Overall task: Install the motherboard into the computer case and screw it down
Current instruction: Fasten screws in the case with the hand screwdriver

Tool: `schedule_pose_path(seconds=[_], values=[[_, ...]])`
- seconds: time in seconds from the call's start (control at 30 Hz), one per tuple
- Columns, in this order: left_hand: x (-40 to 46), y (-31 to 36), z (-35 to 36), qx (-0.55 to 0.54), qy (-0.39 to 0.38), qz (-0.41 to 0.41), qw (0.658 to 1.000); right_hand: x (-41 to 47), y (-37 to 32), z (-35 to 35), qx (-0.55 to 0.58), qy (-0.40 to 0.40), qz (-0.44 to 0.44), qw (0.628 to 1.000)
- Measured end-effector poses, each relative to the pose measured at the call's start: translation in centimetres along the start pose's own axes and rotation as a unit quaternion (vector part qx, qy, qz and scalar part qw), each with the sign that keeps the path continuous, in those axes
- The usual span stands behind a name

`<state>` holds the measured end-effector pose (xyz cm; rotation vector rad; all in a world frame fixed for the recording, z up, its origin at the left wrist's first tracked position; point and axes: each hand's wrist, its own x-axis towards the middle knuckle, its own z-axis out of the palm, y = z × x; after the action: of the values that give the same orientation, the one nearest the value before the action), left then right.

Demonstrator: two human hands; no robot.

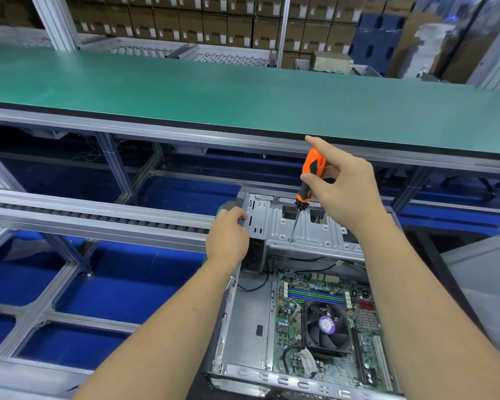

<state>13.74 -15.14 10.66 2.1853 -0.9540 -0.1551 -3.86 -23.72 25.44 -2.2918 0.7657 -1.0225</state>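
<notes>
Nearest the camera, the motherboard (326, 324) is already seated flat in the open computer case (243, 319), its black CPU fan (326, 330) facing up, so placement appears done, though it cannot be told how many screws are in. Farther up, the case's far-left corner is gripped by the left hand (228, 238), while an orange-and-black screwdriver (308, 180) is pinched by its handle in the right hand (344, 192), its tip set on the metal drive bracket (306, 232) beyond the board. Screwing down is judged still in progress or unfinished; the green workbench (243, 90) lies beyond.
</notes>
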Motion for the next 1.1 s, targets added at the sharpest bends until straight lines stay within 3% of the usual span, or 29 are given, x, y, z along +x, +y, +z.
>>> schedule_pose_path(seconds=[0.97,1.03,1.1], values=[[-0.11,0.1,-0.17,-0.002,0.003,0.004,1.0,0.06,0.28,0.2,-0.006,-0.004,-0.01,1.0],[-0.15,0.36,-0.26,0.008,0.001,0.027,1.0,0.05,0.37,0.07,-0.001,-0.01,-0.016,1.0],[-0.24,0.71,-0.49,0.041,0.003,0.101,0.994,0.0,0.52,-0.09,0.017,-0.018,-0.015,1.0]])
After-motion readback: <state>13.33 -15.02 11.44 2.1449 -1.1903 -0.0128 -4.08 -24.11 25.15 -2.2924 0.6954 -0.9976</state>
